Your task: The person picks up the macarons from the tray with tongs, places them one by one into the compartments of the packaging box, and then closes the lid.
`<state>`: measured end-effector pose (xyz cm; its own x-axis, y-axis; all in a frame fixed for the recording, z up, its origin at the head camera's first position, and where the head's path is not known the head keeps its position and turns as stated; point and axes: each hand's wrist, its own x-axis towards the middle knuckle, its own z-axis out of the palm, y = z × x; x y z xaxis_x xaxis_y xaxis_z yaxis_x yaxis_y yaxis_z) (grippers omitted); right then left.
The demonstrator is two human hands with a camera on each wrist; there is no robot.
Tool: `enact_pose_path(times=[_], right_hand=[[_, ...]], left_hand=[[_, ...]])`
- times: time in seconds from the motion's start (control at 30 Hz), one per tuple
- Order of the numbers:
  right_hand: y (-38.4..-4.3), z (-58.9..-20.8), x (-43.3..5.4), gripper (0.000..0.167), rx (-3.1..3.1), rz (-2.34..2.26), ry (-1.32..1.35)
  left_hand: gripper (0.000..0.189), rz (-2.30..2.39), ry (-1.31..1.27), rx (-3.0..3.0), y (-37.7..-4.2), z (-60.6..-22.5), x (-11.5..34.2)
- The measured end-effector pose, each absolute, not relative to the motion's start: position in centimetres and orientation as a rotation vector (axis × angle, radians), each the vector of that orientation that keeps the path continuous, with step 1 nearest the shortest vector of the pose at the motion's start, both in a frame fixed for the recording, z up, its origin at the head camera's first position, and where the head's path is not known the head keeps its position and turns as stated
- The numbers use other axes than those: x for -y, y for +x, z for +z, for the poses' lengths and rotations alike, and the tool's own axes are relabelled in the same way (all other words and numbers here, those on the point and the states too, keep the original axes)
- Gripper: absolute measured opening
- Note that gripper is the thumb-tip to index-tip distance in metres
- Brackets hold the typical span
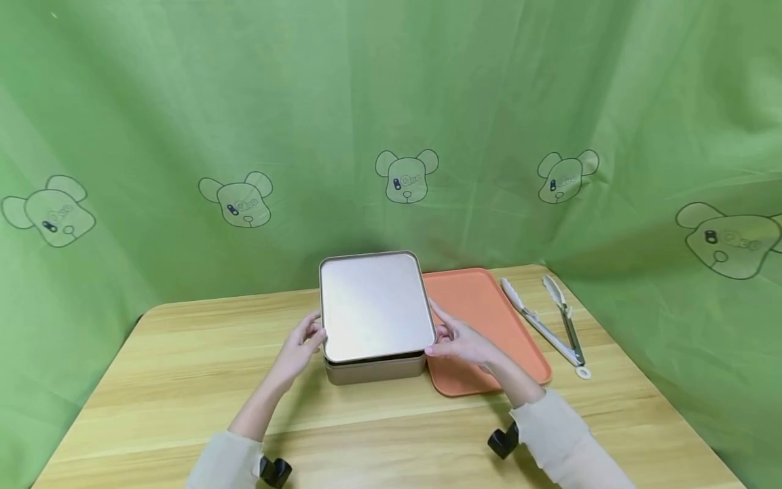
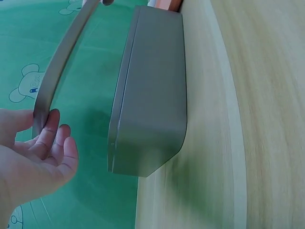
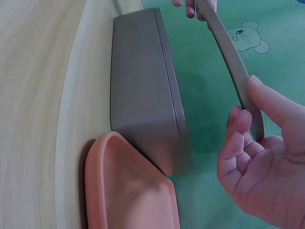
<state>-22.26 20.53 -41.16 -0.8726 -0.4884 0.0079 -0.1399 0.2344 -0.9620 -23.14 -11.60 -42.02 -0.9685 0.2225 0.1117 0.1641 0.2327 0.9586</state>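
Both hands hold a square metal lid (image 1: 375,305) raised over a grey-brown metal box (image 1: 375,370). In the left wrist view a gap shows between the lid (image 2: 59,59) and the box (image 2: 155,86). My left hand (image 1: 301,345) pinches the lid's left edge, thumb on one face and fingers on the other. At the opposite edge my right hand (image 1: 461,343) grips it the same way, as the right wrist view shows with the lid (image 3: 233,62) between thumb and fingers. The box's inside is hidden beneath the lid.
An orange tray (image 1: 482,319) lies directly right of the box, its near rim beside the box's corner. Farther right, silver tongs (image 1: 544,329) lie spread open on the wooden table (image 1: 201,380). A green curtain (image 1: 305,122) with bear-head outlines hangs behind and around the table.
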Motion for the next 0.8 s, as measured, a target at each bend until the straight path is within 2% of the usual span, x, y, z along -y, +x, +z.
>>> enact_pose_path(times=[0.17, 0.53, 0.7, 0.8], right_hand=[[-22.2, -41.1, -20.3, 0.089, -2.359, -1.678, -0.569], [-22.0, -40.9, -18.6, 0.059, -2.502, -1.723, -0.515], [-22.0, -41.0, -18.1, 0.058, -2.365, -1.874, -0.505], [-22.1, -41.0, -17.7, 0.065, -2.291, -1.956, -0.519]], left_hand=[[0.047, 1.894, 0.369, -2.449, -23.3, -42.0, 11.5], [0.044, 1.954, 0.204, -2.739, -22.8, -41.4, 10.4], [0.047, 1.941, 0.136, -2.844, -22.2, -40.6, 9.7], [0.051, 1.937, 0.159, -2.847, -22.0, -40.5, 9.4]])
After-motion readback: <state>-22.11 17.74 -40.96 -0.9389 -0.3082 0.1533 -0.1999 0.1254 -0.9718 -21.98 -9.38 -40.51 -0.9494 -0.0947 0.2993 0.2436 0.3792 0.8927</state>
